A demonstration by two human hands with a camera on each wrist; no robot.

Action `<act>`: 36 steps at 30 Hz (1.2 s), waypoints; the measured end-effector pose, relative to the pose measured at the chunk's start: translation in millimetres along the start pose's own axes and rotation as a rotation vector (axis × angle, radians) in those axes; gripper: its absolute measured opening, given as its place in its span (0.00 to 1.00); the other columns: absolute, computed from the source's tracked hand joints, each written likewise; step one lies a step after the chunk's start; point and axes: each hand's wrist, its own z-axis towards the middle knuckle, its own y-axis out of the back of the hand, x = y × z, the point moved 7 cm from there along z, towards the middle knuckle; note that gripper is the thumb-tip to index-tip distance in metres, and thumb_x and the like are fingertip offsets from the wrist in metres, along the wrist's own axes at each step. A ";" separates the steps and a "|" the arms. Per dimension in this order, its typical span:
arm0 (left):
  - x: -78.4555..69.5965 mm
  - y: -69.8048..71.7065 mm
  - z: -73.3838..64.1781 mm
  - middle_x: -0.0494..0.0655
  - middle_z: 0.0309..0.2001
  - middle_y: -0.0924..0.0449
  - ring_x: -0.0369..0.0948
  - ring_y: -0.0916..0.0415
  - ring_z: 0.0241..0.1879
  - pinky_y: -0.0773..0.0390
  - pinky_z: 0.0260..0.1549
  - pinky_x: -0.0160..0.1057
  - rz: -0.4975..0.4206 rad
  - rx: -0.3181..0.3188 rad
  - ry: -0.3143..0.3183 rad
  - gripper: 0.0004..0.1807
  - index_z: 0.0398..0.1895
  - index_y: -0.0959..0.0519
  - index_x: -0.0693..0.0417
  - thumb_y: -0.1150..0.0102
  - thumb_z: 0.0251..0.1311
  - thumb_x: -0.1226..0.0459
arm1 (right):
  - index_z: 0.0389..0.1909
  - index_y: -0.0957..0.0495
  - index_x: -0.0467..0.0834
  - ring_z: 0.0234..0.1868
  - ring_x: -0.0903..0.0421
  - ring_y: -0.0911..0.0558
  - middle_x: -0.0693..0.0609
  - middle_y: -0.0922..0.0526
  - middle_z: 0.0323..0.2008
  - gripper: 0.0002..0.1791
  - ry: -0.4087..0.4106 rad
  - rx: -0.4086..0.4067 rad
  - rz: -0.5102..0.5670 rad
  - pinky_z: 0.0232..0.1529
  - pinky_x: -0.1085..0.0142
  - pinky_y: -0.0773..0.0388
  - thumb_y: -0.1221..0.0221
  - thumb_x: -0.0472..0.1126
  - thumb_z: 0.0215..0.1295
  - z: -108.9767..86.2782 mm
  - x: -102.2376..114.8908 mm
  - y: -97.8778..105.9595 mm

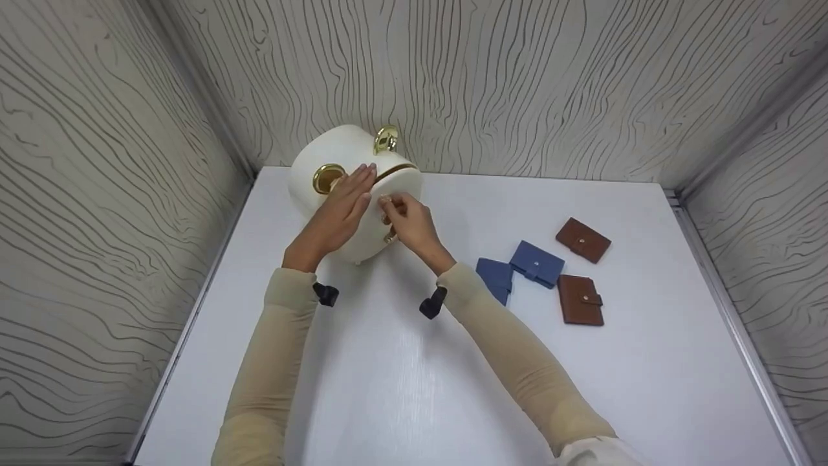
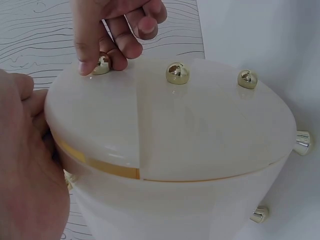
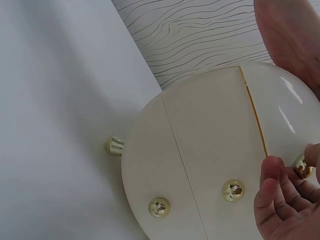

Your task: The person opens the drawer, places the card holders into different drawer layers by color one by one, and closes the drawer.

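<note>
A glossy cream drawer box [image 1: 352,149] with gold fittings stands at the back left of the white table. My left hand [image 1: 336,213] rests on its side with fingers straight, beside a gold ring [image 1: 328,169]. My right hand [image 1: 414,226] is at the box's front, where thumb and fingers pinch the uppermost gold knob [image 2: 104,64]. Two more knobs, a middle one [image 2: 177,73] and a lower one [image 2: 247,79], sit below it. The upper front panel [image 2: 100,115] stands slightly out from the body, with a gold-coloured strip [image 2: 112,169] along the gap.
Right of the box lie two blue snap wallets [image 1: 537,264], one partly behind the right sleeve, and two brown ones [image 1: 583,240]. Wood-patterned panels [image 1: 491,84] enclose the white table [image 1: 647,362] at the back and both sides. Gold feet [image 2: 260,214] stick out from the box.
</note>
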 end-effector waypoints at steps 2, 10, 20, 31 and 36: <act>0.4 -0.2 0.0 0.40 0.88 0.53 0.43 0.60 0.88 0.65 0.87 0.49 0.004 0.000 0.004 0.31 0.87 0.50 0.48 0.69 0.88 0.52 | 0.53 0.19 0.40 0.43 0.35 0.13 0.47 0.14 0.38 0.20 -0.002 0.003 -0.001 0.31 0.66 0.14 0.44 0.54 0.83 2.0 0.5 -1.2; 0.8 -0.8 0.4 0.40 0.88 0.54 0.43 0.60 0.88 0.65 0.87 0.49 0.004 0.002 0.003 0.31 0.88 0.50 0.48 0.68 0.88 0.52 | 0.52 0.19 0.41 0.31 0.50 0.15 0.48 0.14 0.35 0.19 0.027 -0.008 -0.078 0.33 0.60 0.12 0.45 0.54 0.84 7.2 4.4 -3.5; 1.3 -1.1 0.4 0.41 0.88 0.53 0.43 0.59 0.88 0.65 0.87 0.49 0.007 0.000 -0.005 0.31 0.87 0.50 0.49 0.69 0.88 0.51 | 0.49 0.20 0.41 0.28 0.57 0.18 0.45 0.13 0.35 0.18 0.041 -0.006 -0.114 0.27 0.71 0.21 0.45 0.53 0.84 9.1 8.7 -1.5; 1.4 -1.3 -0.9 0.42 0.88 0.53 0.44 0.59 0.88 0.64 0.87 0.49 -0.001 0.001 0.000 0.30 0.87 0.49 0.50 0.68 0.88 0.53 | 0.48 0.21 0.42 0.30 0.57 0.17 0.47 0.14 0.36 0.18 0.038 -0.006 -0.118 0.30 0.70 0.20 0.45 0.54 0.84 10.0 6.6 -0.1; 1.1 -0.7 -0.6 0.42 0.88 0.52 0.44 0.59 0.88 0.64 0.87 0.49 -0.001 -0.001 -0.005 0.30 0.87 0.49 0.49 0.68 0.88 0.53 | 0.49 0.20 0.42 0.30 0.59 0.18 0.49 0.15 0.35 0.19 0.029 -0.012 -0.114 0.30 0.70 0.19 0.45 0.55 0.83 11.1 6.2 0.9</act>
